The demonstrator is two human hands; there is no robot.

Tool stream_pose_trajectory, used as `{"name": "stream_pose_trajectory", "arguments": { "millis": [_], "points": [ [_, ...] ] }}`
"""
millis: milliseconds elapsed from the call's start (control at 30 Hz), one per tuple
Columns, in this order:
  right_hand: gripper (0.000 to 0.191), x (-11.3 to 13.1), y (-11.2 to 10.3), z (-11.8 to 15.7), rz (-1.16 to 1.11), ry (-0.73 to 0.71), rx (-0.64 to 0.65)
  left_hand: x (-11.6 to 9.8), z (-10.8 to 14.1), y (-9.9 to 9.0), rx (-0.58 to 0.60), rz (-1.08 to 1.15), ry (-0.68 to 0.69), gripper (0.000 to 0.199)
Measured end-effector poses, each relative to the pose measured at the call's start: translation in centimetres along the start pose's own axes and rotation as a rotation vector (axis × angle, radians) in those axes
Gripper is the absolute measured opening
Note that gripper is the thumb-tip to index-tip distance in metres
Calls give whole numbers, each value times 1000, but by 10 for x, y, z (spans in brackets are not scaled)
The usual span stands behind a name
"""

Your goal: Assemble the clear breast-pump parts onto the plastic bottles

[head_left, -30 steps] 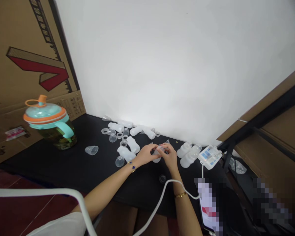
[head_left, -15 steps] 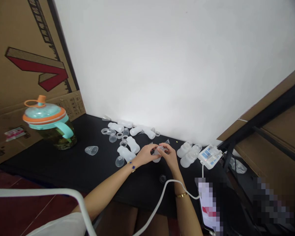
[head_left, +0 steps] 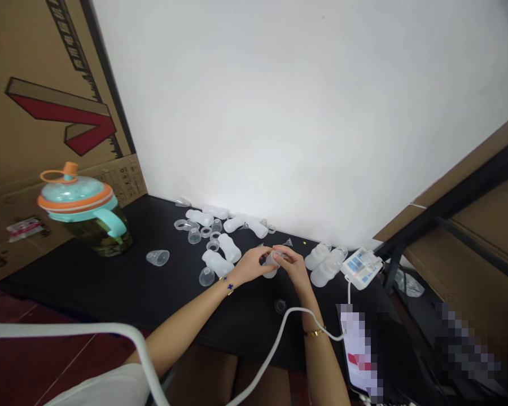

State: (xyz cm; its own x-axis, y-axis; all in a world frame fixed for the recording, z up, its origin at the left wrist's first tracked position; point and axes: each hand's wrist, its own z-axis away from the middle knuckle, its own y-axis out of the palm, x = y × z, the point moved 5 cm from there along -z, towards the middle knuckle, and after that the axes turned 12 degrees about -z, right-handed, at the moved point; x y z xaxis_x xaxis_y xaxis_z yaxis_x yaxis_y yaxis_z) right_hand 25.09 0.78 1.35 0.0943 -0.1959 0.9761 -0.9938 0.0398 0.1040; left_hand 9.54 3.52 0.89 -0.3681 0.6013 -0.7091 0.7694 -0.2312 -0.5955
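Note:
Between my hands, a small translucent baby bottle [head_left: 271, 273] stands over the black table, its neck partly covered by fingers. My left hand [head_left: 250, 266] closes round its left side. From the right, my right hand [head_left: 294, 267] grips the clear part at the top; whether that is a ring or a teat I cannot make out. A small clear teat-like piece [head_left: 280, 306] lies on the table nearer to me. Left of my left hand are white bottle bodies [head_left: 217, 263] lying on their sides and a clear dome cap [head_left: 206, 276].
Two bottles with clear tops [head_left: 328, 269] stand at the right, beside a white box with blue labels [head_left: 363, 268]. Several rings [head_left: 213, 246] and caps lie at the back left. A lidded jug [head_left: 88, 217] stands far left. A white cable [head_left: 275, 347] crosses in front, near a phone [head_left: 359, 352].
Both hands stay at the same spot on the bottle. The right fingers have shifted slightly at its top, showing a little more of the bottle's neck.

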Motion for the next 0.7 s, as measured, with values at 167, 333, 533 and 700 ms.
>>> {"name": "stream_pose_trajectory", "arguments": {
  "millis": [167, 333, 533, 700],
  "points": [
    [26, -1, -1, 0, 21, -15, -6, -1, 0, -1, 5, 7, 4, 33],
    [24, -2, -2, 0, 53, -50, -17, -1, 0, -1, 6, 5, 1, 34],
    [24, -2, -2, 0, 74, -72, -37, 0, 0, -1, 10, -6, -12, 36],
    [24, -1, -1, 0, 107, -103, -62, -2, 0, -2, 10, -8, -12, 34]
  ]
}}
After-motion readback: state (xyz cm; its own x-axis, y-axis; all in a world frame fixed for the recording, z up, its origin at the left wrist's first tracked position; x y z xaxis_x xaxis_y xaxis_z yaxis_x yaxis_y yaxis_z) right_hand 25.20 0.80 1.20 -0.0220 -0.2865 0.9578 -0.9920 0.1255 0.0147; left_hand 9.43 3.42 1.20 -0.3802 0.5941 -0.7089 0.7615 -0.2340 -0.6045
